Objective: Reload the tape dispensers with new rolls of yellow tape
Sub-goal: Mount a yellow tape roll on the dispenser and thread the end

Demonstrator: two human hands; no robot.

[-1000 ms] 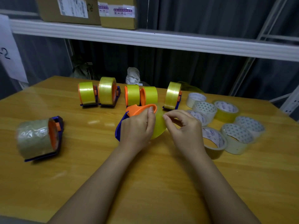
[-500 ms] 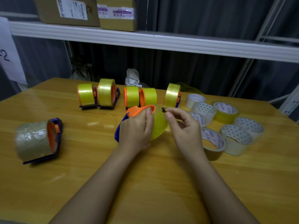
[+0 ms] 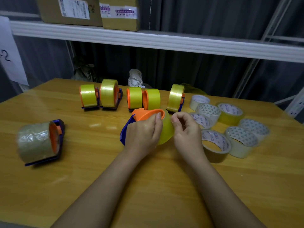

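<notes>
My left hand (image 3: pixel 143 134) grips an orange and blue tape dispenser (image 3: pixel 148 113) standing on the wooden table (image 3: pixel 148 186), with a yellow tape roll (image 3: pixel 167 132) mounted on it. Its fingertips reach the orange top edge. My right hand (image 3: pixel 186 129) is at the roll's upper right side with fingers curled, thumb and forefinger pinching at the roll's edge where the tape end (image 3: pixel 170 118) lies; the thin tape itself is hard to make out. Behind stand several dispensers (image 3: pixel 109 95) loaded with yellow rolls.
A dispenser with a dull crinkled clear roll (image 3: pixel 37 142) lies at the left. Several loose tape rolls (image 3: pixel 215 143) sit at the right, close to my right wrist. A white shelf (image 3: pixel 148 40) with cardboard boxes (image 3: pixel 70 10) runs above the table's far edge.
My right hand's fingers shifted slightly up along the roll's edge and curled in more. The left hand keeps the same hold on the dispenser.
</notes>
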